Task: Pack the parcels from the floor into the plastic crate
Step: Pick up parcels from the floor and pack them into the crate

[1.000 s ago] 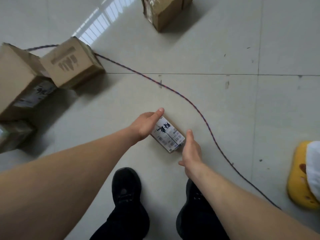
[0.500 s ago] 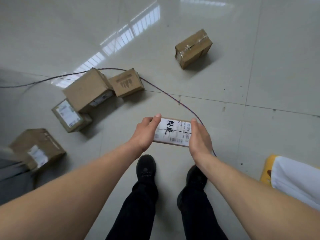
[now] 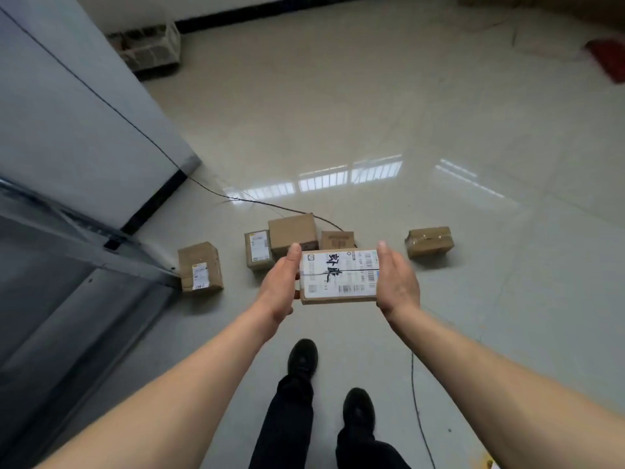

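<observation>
I hold a flat brown parcel with a white shipping label at chest height above the floor. My left hand grips its left end, thumb on the edge and a fingertip showing beneath. Its right end is gripped by my right hand, thumb along the side, fingers hidden under the box. Several brown parcels lie on the floor beyond: one by the grey panel, a cluster of three, and a taped one to the right. A white openwork crate stands far off against the back wall.
A tall grey panel and a metal frame fill the left side. A thin dark cable runs from the panel past the parcels and reappears by my right shoe. Something red lies at the far right.
I picked the labelled parcel up from the floor with both hands and raised it. My view has lifted and turned, bringing the grey panel and the far crate into sight.
</observation>
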